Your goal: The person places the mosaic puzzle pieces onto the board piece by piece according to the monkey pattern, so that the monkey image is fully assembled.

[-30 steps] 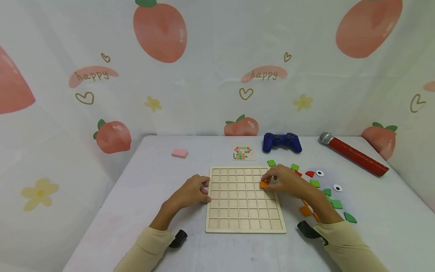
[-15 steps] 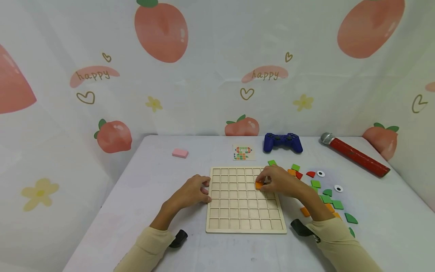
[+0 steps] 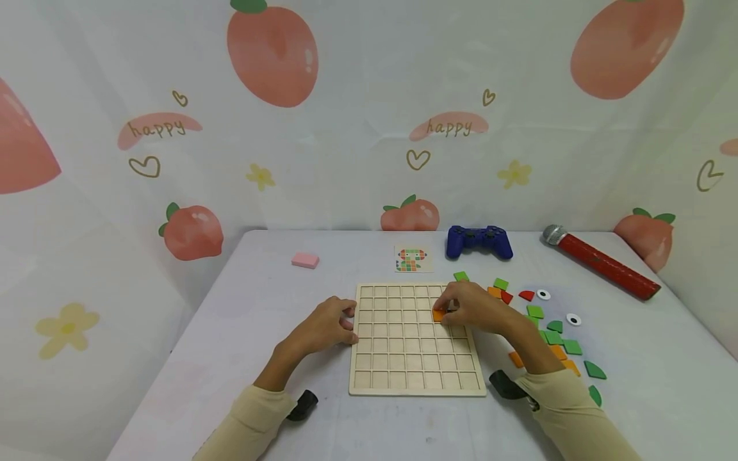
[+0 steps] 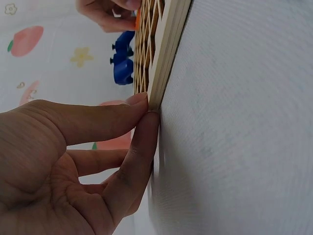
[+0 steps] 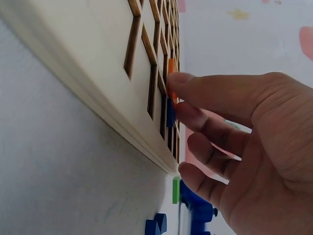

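Observation:
A square wooden grid board (image 3: 403,392) lies on the white table. My left hand (image 3: 324,325) holds its left edge; in the left wrist view the fingertips (image 4: 149,125) press at the rim. Over the board's upper right cells, my right hand (image 3: 475,307) pinches an orange square tile (image 3: 439,315) between thumb and finger. In the right wrist view the orange tile (image 5: 171,68) is at the cells, and a blue piece (image 5: 170,113) sits just beside it, under the fingers. The right hand hides part of the upper right cells.
Right of the board lie loose green tiles (image 3: 535,312), orange tiles (image 3: 568,366), red pieces (image 3: 526,295) and white eye discs (image 3: 573,319). Behind stand a pattern card (image 3: 412,259), a blue game controller (image 3: 478,241), a red microphone (image 3: 605,264) and a pink block (image 3: 305,260).
My right hand has moved left a little with the orange tile, from the right edge to a cell further in, then stayed there. The left hand and board have not moved.

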Demonstrator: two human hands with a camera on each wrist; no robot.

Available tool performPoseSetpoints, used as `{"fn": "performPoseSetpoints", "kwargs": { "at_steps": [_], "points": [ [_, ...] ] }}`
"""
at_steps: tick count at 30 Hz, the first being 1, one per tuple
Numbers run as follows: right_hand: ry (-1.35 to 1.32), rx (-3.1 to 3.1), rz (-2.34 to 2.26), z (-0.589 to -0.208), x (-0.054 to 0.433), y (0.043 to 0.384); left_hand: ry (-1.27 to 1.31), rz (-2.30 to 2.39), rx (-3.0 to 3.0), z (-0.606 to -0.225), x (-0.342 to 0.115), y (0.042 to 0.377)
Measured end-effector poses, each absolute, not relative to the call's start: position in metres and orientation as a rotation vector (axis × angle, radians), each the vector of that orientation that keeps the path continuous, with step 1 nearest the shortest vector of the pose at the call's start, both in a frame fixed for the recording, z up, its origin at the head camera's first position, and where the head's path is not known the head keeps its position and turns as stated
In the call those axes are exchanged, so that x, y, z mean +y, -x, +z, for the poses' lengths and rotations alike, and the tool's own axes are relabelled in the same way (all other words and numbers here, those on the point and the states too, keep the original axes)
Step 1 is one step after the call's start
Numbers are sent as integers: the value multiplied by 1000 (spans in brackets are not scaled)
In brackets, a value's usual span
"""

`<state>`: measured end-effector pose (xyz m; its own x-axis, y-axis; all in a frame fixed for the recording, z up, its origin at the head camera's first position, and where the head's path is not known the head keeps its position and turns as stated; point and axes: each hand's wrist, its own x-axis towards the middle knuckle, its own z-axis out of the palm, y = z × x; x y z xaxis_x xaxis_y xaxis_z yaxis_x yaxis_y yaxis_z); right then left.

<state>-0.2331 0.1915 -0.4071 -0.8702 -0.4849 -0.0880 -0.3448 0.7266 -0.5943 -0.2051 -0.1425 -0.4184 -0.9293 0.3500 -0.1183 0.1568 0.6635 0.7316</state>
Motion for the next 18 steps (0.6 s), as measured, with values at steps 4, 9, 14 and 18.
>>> {"fn": "performPoseSetpoints", "kwargs": {
  "at_steps": [4,9,14,18],
  "points": [
    [641,2698,-859,-406,192,232,-408,1128,2625,-418,-143,205],
    [646,2705,-887,-408,195,231,-412,1125,2620,-418,-143,206],
    [595,2722,-906,-406,206,233,-410,1130,2615,-418,-143,206],
    [558,2744,-910,-402,224,236,-416,1132,2611,-419,-144,207]
  ]
}}
